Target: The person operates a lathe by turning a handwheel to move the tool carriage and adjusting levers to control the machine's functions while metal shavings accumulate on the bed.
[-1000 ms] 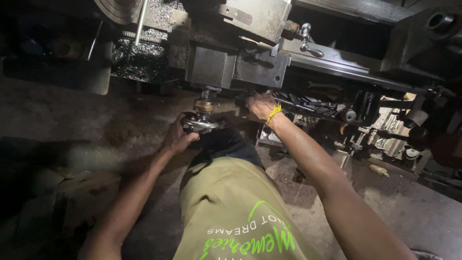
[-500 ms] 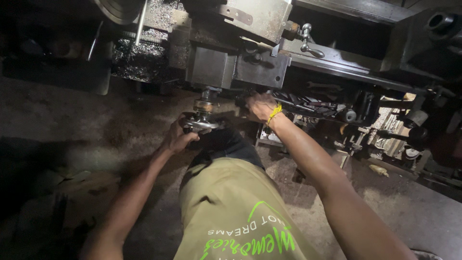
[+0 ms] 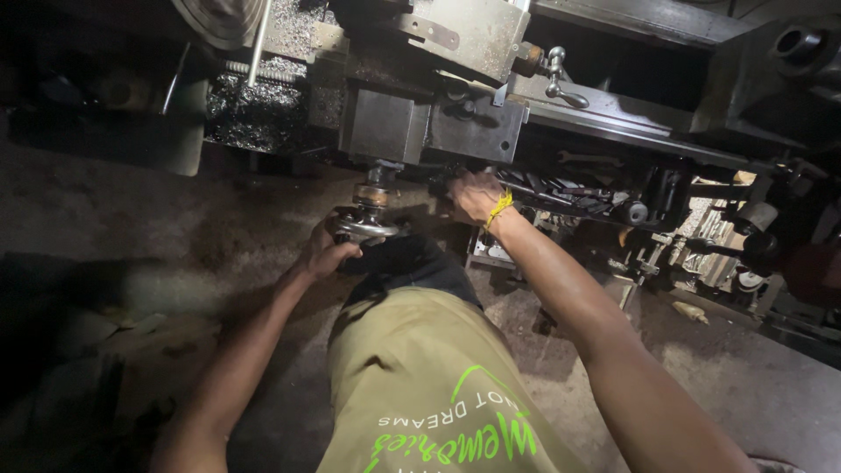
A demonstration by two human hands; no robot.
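I look down at a grey metal lathe (image 3: 455, 123) from above. My left hand (image 3: 326, 254) grips the rim of a shiny round handwheel (image 3: 363, 228) that sticks out below the carriage apron. My right hand (image 3: 473, 197), with a yellow band at the wrist, reaches under the apron's lower edge and its fingers are curled around a dark part there that I cannot make out. My olive shirt with green and white print fills the lower middle of the view.
Dark metal chips (image 3: 254, 109) lie piled in the tray at upper left. A small crank handle (image 3: 561, 83) stands on the carriage top. Tools and metal parts (image 3: 701, 236) crowd a shelf at right. Stained concrete floor (image 3: 131, 228) spreads to the left.
Both hands stay where they were on the handwheel and under the apron. The view has barely shifted.
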